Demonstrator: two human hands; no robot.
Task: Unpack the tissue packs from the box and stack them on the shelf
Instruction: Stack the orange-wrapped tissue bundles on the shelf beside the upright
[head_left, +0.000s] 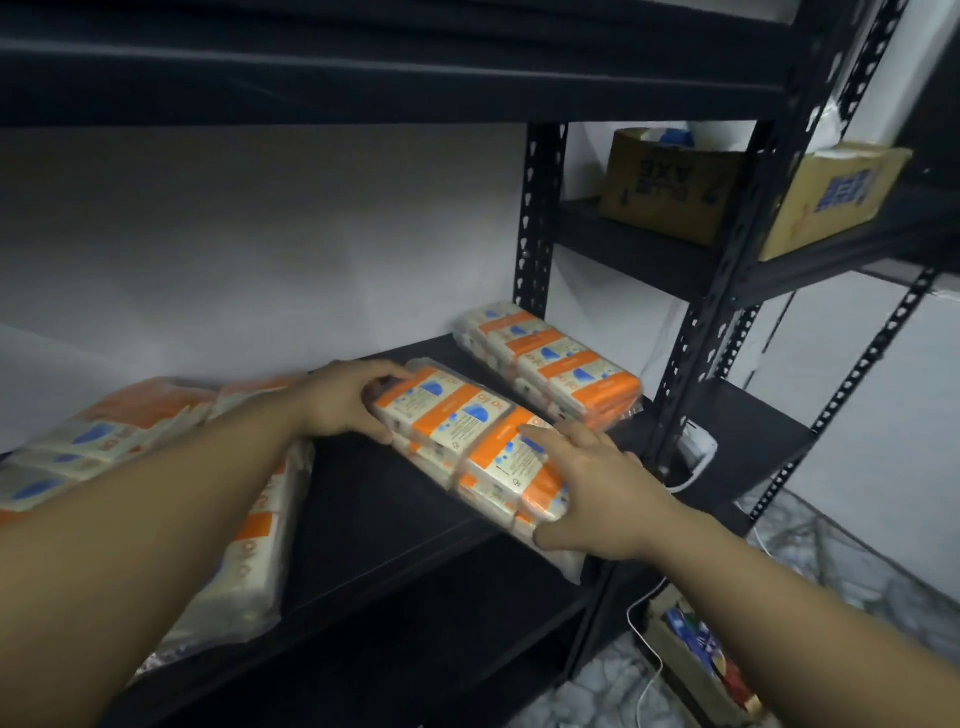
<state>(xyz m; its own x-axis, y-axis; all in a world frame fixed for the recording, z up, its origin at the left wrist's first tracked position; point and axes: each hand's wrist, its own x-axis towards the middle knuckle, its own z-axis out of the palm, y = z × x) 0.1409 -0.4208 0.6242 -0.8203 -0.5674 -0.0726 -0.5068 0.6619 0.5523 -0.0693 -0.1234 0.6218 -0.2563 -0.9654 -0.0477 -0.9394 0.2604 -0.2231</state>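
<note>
An orange-and-cream tissue pack (457, 431) in clear wrap lies on the black shelf board (363, 519), angled from back left to front right. My left hand (343, 400) grips its far end, thumb on top. My right hand (597, 488) holds its near end, fingers over the top and thumb under the edge. A second tissue pack (550, 358) rests behind it by the rear upright. More tissue packs (104, 441) are piled at the left of the same shelf, partly hidden by my left forearm.
A black upper shelf (363, 78) hangs close overhead. Black perforated uprights (540, 218) stand to the right. Two cardboard boxes (670, 187) sit on the neighbouring shelf. A white power strip (698, 447) and cable lie at the right; a box of items (696, 654) sits on the floor.
</note>
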